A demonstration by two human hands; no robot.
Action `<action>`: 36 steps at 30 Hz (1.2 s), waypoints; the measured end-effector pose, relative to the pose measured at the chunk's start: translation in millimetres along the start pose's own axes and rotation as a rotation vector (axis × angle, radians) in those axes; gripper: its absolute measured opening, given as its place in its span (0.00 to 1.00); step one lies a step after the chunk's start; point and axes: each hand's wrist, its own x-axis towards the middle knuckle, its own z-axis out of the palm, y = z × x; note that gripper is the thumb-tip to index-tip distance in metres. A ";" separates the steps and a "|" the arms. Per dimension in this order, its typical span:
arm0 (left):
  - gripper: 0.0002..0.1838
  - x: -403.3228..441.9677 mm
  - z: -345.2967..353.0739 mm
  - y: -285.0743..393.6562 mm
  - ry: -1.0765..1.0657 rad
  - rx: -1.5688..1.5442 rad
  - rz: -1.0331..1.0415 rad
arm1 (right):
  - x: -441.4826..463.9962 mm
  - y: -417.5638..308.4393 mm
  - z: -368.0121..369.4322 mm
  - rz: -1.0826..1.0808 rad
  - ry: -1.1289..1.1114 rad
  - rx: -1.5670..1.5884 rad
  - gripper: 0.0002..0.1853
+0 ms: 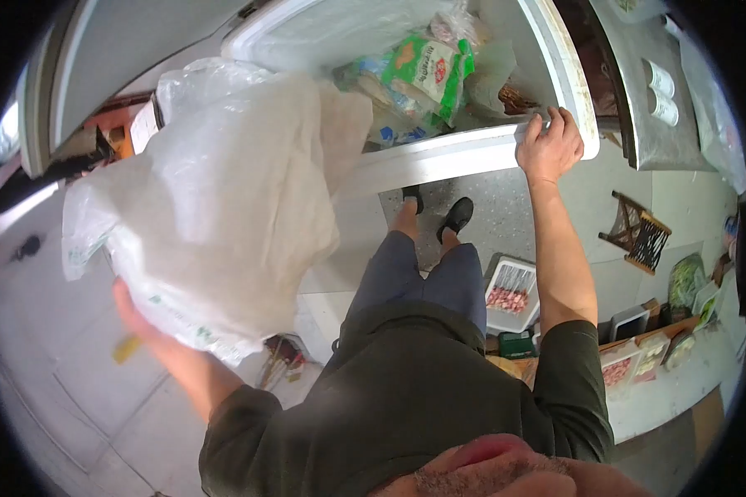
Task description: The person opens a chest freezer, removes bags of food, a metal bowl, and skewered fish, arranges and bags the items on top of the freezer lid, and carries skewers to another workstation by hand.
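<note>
A large whitish plastic bag (232,190), with faint green print along its lower edge, spreads over the left part of the view. My left hand (134,313) holds this bag from its lower left side; most of the fingers are hidden behind the plastic. What the bag contains cannot be made out. An open chest freezer (448,161) stands in front of me. On its near rim, close to the right corner, my right hand (551,147) rests with fingers curled over the edge. Inside the freezer lies a green and white printed packet (429,73) among other plastic-wrapped goods.
Below the freezer, a white tray (512,290) with pinkish pieces sits on the floor. A small folding stool (638,232) is to the right. Past it, a bag of green vegetables (686,280) stands near several trays. A grey counter (671,124) carries white cups (661,93).
</note>
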 end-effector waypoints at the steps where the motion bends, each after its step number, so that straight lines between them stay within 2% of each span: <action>1: 0.28 -3.8 -18.2 -0.6 0.095 -0.067 -0.161 | -0.9 1.9 3.1 -0.012 0.033 0.014 0.16; 4: 0.27 -18.2 -59.6 6.9 0.015 0.033 -0.089 | 0.2 0.7 3.1 -0.044 0.049 0.014 0.16; 6: 0.26 -28.3 -138.7 -27.3 -0.292 0.144 0.131 | 5.2 -2.0 -2.8 -0.031 -0.052 0.001 0.18; 8: 0.22 -41.0 -193.7 -58.0 -0.123 0.035 -0.196 | 5.4 -10.7 -9.1 -0.054 -0.027 -0.030 0.18; 11: 0.18 -51.0 -230.5 -66.0 0.336 -0.424 -0.776 | 1.9 -3.5 3.9 -0.037 -0.081 -0.088 0.20; 14: 0.16 -71.9 -248.4 -95.3 0.333 -0.362 -0.789 | 0.5 7.0 17.8 -0.016 -0.067 -0.131 0.23; 16: 0.14 -83.7 -245.4 -135.1 0.316 -0.288 -0.861 | 1.4 16.1 23.7 -0.107 -0.032 -0.182 0.24; 17: 0.15 -90.6 -246.3 -167.9 0.185 -0.221 -0.886 | 0.9 25.7 30.2 -0.139 0.001 -0.187 0.25; 19: 0.18 -88.8 -218.6 -218.8 0.207 -0.067 -1.034 | 3.5 36.8 40.1 -0.165 0.034 -0.202 0.25; 20: 0.19 -89.1 -206.0 -243.6 0.121 -0.088 -1.031 | 3.2 41.1 38.9 -0.158 0.030 -0.221 0.25; 21: 0.19 -99.8 -201.1 -298.7 0.058 -0.078 -1.058 | 5.9 40.3 34.9 -0.177 0.056 -0.193 0.26; 22: 0.20 -114.2 -185.8 -352.6 0.087 -0.165 -1.047 | 7.1 30.5 32.5 -0.191 0.086 -0.162 0.26; 23: 0.22 -130.7 -174.2 -410.2 0.018 0.000 -1.078 | 4.0 -2.2 11.9 -0.240 0.005 -0.048 0.27; 24: 0.22 -153.9 -159.8 -478.7 -0.092 0.270 -1.043 | -8.2 -31.4 2.5 -0.470 0.033 0.020 0.25; 25: 0.19 -167.5 -133.7 -515.1 -0.096 0.298 -1.148 | -24.8 -73.3 -10.9 -0.614 -0.053 0.187 0.24; 26: 0.18 -176.4 -110.5 -539.9 -0.358 0.529 -0.987 | -43.8 -115.0 -23.1 -0.752 -0.145 0.345 0.24; 27: 0.18 -185.9 -88.2 -564.3 -0.616 0.742 -0.792 | -65.8 -149.8 -26.4 -0.786 -0.271 0.410 0.24; 28: 0.17 -209.6 -62.1 -601.5 -0.671 0.777 -0.773 | -87.3 -176.5 -28.3 -0.808 -0.398 0.470 0.24; 29: 0.17 -237.5 -26.5 -647.8 -0.716 0.810 -0.744 | -101.0 -194.8 -26.9 -0.800 -0.554 0.362 0.26; 30: 0.16 -260.4 6.0 -687.1 -0.762 0.847 -0.713 | -115.1 -215.0 -23.3 -0.824 -0.586 0.353 0.26; 33: 0.17 -309.8 91.8 -728.0 -0.528 0.686 -0.976 | -138.2 -240.7 -5.1 -0.901 -0.610 0.283 0.26; 35: 0.18 -304.3 124.5 -702.5 -0.567 0.566 -1.146 | -141.7 -243.6 -3.7 -0.992 -0.592 0.136 0.26; 36: 0.18 -324.0 143.0 -709.2 -0.634 0.600 -1.116 | -143.8 -243.8 -0.4 -0.980 -0.619 0.148 0.27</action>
